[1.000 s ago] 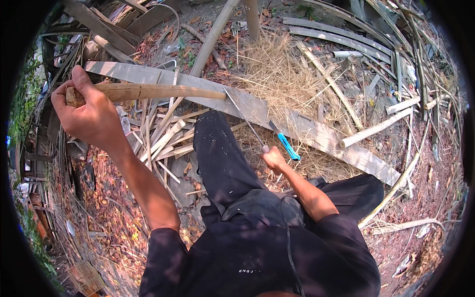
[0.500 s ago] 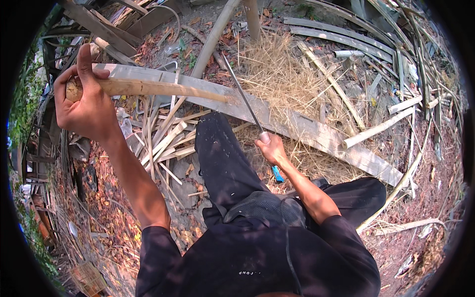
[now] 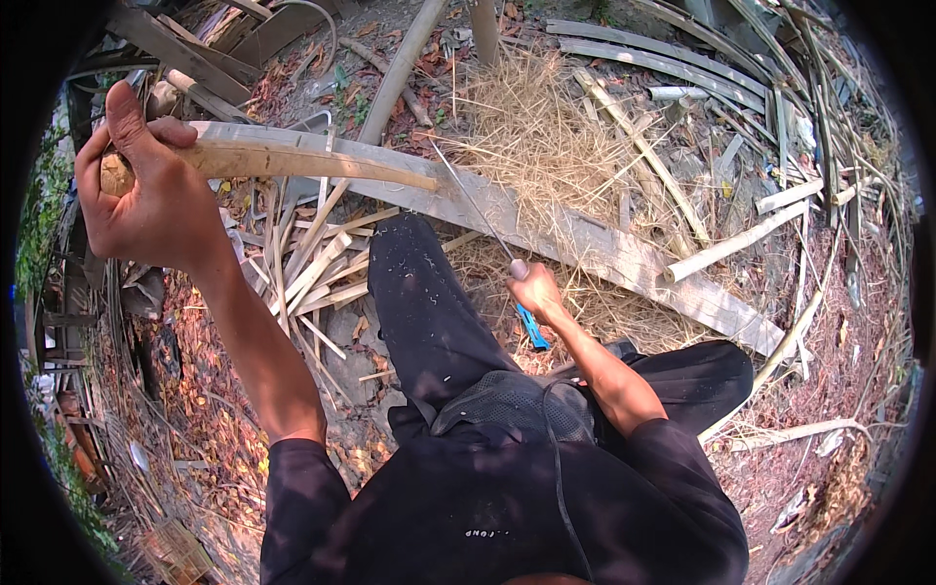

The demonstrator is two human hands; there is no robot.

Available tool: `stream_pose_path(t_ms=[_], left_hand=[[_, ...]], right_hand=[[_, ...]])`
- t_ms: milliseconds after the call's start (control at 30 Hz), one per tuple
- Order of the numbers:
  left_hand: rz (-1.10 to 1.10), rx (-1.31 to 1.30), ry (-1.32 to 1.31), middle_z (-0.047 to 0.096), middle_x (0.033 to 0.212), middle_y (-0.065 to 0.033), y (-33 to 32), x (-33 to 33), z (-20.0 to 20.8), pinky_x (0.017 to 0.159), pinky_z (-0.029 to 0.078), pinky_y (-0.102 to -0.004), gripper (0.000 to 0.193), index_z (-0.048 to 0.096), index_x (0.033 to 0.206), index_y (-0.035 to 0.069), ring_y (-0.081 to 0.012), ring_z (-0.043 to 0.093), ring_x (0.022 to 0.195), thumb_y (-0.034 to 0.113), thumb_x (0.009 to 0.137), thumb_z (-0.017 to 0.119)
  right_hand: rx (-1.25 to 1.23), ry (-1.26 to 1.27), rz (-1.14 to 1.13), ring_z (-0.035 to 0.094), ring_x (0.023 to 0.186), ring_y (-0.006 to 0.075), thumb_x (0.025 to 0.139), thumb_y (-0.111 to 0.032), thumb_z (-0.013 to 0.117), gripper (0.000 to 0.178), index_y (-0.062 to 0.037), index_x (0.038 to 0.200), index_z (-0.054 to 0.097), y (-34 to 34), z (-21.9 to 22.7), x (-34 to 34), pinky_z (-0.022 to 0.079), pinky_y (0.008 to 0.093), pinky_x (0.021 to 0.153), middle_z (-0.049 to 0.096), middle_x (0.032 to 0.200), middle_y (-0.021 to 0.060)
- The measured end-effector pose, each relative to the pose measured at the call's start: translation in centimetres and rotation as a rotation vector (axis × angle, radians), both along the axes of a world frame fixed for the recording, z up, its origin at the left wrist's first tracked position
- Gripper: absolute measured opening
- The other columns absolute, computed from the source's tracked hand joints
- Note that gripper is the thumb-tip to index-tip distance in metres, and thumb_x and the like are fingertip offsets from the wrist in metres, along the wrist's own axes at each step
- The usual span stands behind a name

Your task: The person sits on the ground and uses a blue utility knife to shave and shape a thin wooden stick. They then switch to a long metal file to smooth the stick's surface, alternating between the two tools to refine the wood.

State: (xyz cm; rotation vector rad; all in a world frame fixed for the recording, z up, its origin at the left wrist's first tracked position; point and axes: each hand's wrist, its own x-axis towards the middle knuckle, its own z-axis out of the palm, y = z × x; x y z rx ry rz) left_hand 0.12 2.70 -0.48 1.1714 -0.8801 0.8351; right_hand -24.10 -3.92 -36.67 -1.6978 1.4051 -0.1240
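My left hand [image 3: 161, 200] is closed round the thick end of a tan, slightly bent wooden pole [image 3: 292, 164], thumb pointing up. From there the pole slants right and away, its far end over a long grey plank [image 3: 624, 255]. In my right hand [image 3: 536, 291] is the handle of a long, thin-bladed knife [image 3: 476, 207], its blade pointing away and to the left. The blade tip is just beyond the pole's far end; whether they touch, I cannot tell. A blue piece [image 3: 532, 328] sticks out below my right fist.
Split pale strips [image 3: 317, 278] lie in a heap left of my knee. Straw-like shavings [image 3: 546, 136] cover the ground past the plank. A cut pole [image 3: 736, 244] and a post [image 3: 400, 78] are nearby, with stacked boards [image 3: 185, 54] at far left.
My left hand and the pole have shifted a little left in the picture, as has most of the scene. The blade has swung slightly and leans further left. Both grips stay the same.
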Motion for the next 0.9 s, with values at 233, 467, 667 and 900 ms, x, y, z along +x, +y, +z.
stream_pose_path(t_ms=[233, 467, 667, 900], left_hand=[[-0.004, 0.011, -0.020, 0.059, 0.051, -0.0073, 1.0, 1.9, -0.5, 0.045, 0.040, -0.0173, 0.021, 0.058, 0.077, -0.001, -0.0080, 0.054, 0.045, 0.015, 0.084, 0.070], [-0.040, 0.160, 0.051, 0.059, 0.054, -0.0051, 2.2, 1.1, 0.0, 0.044, 0.038, -0.0181, 0.029, 0.059, 0.084, -0.002, -0.0064, 0.052, 0.046, 0.026, 0.090, 0.063], [0.252, 0.645, 0.039, 0.063, 0.061, -0.0002, 4.2, -0.8, 2.2, 0.043, 0.036, -0.0184, 0.034, 0.066, 0.099, 0.005, -0.0028, 0.049, 0.047, 0.037, 0.089, 0.061], [0.158, 0.295, -0.182, 0.066, 0.063, 0.0004, 3.9, 2.0, 0.6, 0.045, 0.039, -0.0161, 0.021, 0.069, 0.073, 0.003, -0.0003, 0.052, 0.050, 0.022, 0.080, 0.074]], right_hand=[[0.004, -0.188, -0.002, 0.064, 0.080, 0.0398, 0.078, -0.025, 0.057, 0.034, 0.0084, 0.082, 0.061, 2.3, -0.4, 0.8, 0.048, 0.0454, 0.074, 0.063, 0.078, 0.0270], [0.390, -0.090, -0.053, 0.058, 0.059, 0.0266, 0.072, -0.027, 0.065, 0.037, 0.0075, 0.080, 0.056, 1.5, -6.4, -1.2, 0.047, 0.0402, 0.058, 0.057, 0.062, 0.0162], [0.054, -0.222, 0.039, 0.054, 0.048, 0.0184, 0.074, -0.024, 0.067, 0.027, 0.0020, 0.074, 0.058, 0.8, -5.0, -1.2, 0.043, 0.0366, 0.050, 0.057, 0.058, 0.0109], [-0.122, -0.410, 0.027, 0.058, 0.060, 0.0245, 0.075, -0.025, 0.068, 0.030, 0.0038, 0.076, 0.061, 1.0, 3.9, 1.5, 0.045, 0.0375, 0.058, 0.061, 0.066, 0.0156]])
